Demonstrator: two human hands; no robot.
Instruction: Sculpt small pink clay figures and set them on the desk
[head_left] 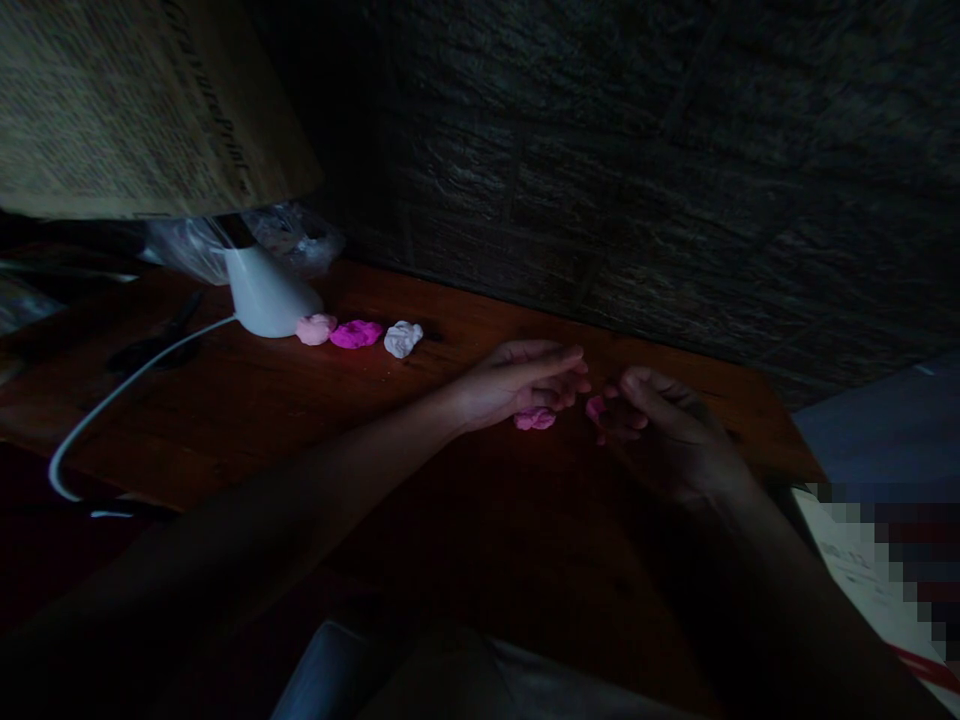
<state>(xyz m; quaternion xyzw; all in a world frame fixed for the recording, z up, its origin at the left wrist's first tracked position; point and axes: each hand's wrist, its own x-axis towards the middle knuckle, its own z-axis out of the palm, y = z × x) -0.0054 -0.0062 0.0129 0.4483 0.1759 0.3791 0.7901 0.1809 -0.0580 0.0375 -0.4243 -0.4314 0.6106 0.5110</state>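
My left hand [532,378] is above the wooden table, its thumb stretched out and its fingers loosely bent, with no object visible between them. Just below those fingers is a pink lump [534,419] that looks like modelling clay; whether the hand touches it is unclear. Facing it from the right, my right hand [671,425] has curled fingers closed on a small piece of pink clay [595,408], partly hidden by the fingertips. Farther left, a pale pink lump [315,328], a bright magenta lump [356,334] and a white lump [403,339] lie in a row.
A lamp with a white base [266,290] and a newspaper-print shade [142,110] stands at the left, its white cable [112,400] curving over the table [247,430]. Behind the base is a clear plastic bag [300,240]. A dark textured wall [600,150] borders the back edge.
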